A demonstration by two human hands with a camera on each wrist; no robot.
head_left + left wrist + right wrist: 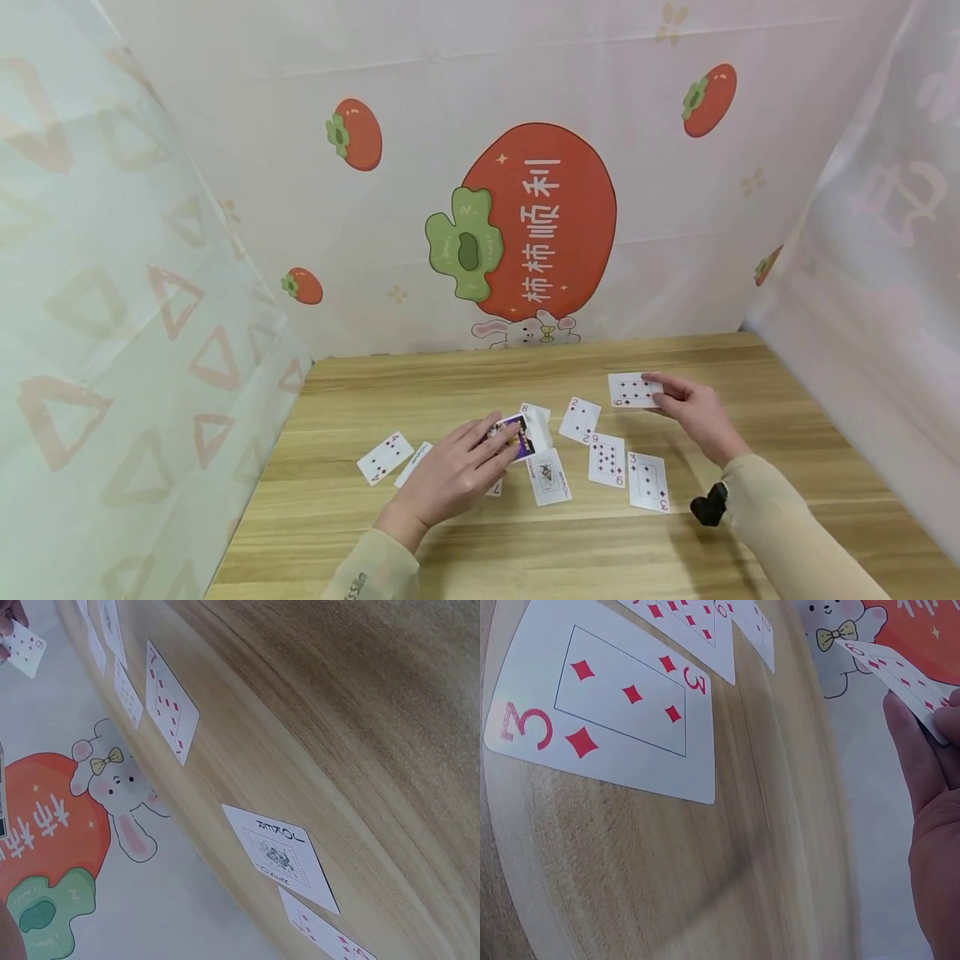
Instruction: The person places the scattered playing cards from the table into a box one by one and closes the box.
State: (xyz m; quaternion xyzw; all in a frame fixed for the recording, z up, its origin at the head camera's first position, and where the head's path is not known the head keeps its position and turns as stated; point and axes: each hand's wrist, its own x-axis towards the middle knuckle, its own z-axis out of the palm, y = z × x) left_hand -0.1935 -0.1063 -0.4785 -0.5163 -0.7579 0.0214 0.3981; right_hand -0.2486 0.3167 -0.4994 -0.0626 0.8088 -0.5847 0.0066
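Note:
My right hand (693,412) pinches a six of diamonds playing card (628,390) at its right edge. In the right wrist view that card is raised off the wooden table, between thumb and fingers. My left hand (461,475) holds a small purple and white card box (522,439) above the table, its fingers lying across the printed face. The left thumb is hidden in the head view. Below and around the box lie a joker (549,477), a partly covered eight (536,410) and a seven of diamonds (172,705).
Right of the box lie a two (580,419), a nine (606,460) and a three of diamonds (648,482). A four (386,457) and another joker (277,855) lie at left. Printed sheeting (405,250) walls the wooden table (570,554) at back and sides.

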